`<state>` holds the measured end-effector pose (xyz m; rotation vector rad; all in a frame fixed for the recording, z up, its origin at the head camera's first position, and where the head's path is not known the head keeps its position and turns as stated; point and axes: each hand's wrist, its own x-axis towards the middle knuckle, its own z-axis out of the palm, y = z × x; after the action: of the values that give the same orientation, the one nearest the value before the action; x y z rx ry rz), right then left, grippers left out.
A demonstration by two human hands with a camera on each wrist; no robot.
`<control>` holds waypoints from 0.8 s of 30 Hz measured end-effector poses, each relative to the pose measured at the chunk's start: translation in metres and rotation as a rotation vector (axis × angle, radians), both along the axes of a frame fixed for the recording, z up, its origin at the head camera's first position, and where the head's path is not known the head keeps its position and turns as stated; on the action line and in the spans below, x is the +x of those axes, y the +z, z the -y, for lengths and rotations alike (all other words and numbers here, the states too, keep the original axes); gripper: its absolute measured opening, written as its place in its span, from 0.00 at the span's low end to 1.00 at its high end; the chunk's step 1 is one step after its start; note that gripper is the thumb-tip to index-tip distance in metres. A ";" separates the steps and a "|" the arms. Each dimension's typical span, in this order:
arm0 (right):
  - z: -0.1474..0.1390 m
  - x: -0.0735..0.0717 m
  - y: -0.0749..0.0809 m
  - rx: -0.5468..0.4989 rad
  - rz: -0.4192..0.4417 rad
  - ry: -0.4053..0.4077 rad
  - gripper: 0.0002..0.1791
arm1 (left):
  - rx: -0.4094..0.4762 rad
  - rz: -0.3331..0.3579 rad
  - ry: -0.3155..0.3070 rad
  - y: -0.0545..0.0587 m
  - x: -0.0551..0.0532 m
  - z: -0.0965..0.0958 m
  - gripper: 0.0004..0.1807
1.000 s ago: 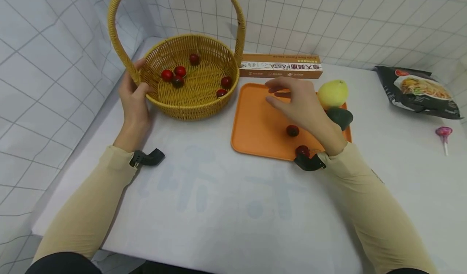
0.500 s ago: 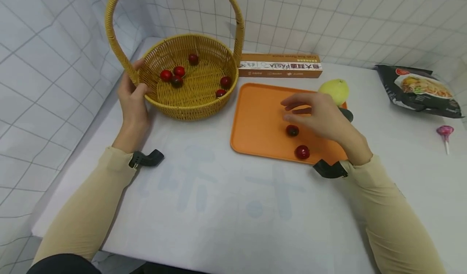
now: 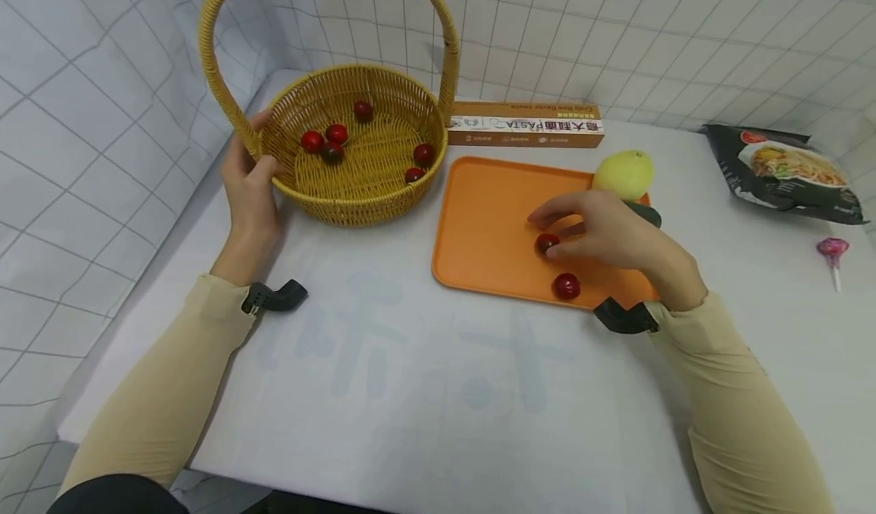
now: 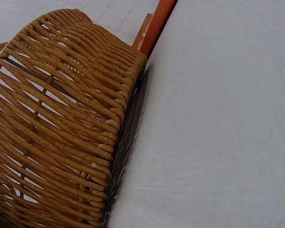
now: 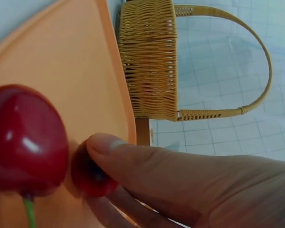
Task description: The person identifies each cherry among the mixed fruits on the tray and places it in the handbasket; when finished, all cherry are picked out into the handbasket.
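Observation:
My left hand [image 3: 250,187] grips the left rim of a yellow wicker basket [image 3: 356,211], thumb at the rim and fingers on the outer side. Several dark red cherries lie inside it. In the left wrist view the woven wall of the basket [image 4: 61,118] fills the left side. Over an orange tray [image 3: 479,217], my right hand [image 3: 602,229] pinches a dark cherry [image 3: 545,242] between thumb and fingers; in the right wrist view the thumb lies across that cherry [image 5: 92,175]. Nearer the tray's front edge lies a second cherry [image 3: 566,286], with a green stem in the right wrist view.
A yellow-green fruit [image 3: 624,174] and a dark green object [image 3: 643,213] sit at the tray's right side, partly behind the right hand. A pasta box [image 3: 525,125] lies behind the tray. Farther right are a black noodle packet [image 3: 787,172] and a pink lollipop [image 3: 833,249].
My right hand has drawn back rightward from the tray's far side, then lowered onto the dark cherry and taken hold of it. The left hand and basket stay put.

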<state>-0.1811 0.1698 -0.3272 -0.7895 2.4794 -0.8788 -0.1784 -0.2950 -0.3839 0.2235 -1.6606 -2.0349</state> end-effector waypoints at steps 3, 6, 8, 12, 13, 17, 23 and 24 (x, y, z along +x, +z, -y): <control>0.003 0.001 -0.006 -0.009 -0.012 0.005 0.23 | -0.004 -0.005 0.003 0.000 -0.001 0.000 0.40; 0.007 0.001 -0.012 -0.027 -0.037 -0.005 0.22 | -0.006 -0.011 0.003 -0.001 -0.001 0.001 0.40; 0.009 0.001 -0.015 -0.036 -0.047 -0.014 0.23 | -0.011 -0.011 0.003 -0.001 -0.001 0.001 0.39; 0.013 0.002 -0.020 -0.059 -0.041 -0.012 0.24 | -0.024 -0.010 -0.001 0.000 0.000 0.001 0.39; 0.014 0.002 -0.020 -0.062 -0.041 -0.006 0.24 | -0.027 -0.009 -0.002 0.000 0.000 0.000 0.39; 0.016 0.003 -0.023 -0.072 -0.060 0.021 0.23 | -0.044 -0.003 -0.002 0.000 0.000 0.000 0.39; 0.021 0.004 -0.026 -0.100 -0.089 0.037 0.19 | -0.048 0.001 -0.001 -0.001 0.001 0.002 0.39; 0.022 0.004 -0.026 -0.100 -0.092 0.035 0.19 | -0.044 0.002 -0.002 -0.001 0.001 0.002 0.39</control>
<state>-0.1770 0.1479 -0.3528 -0.9241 2.5086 -0.9806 -0.1770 -0.2969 -0.3853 0.2089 -1.7059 -1.9979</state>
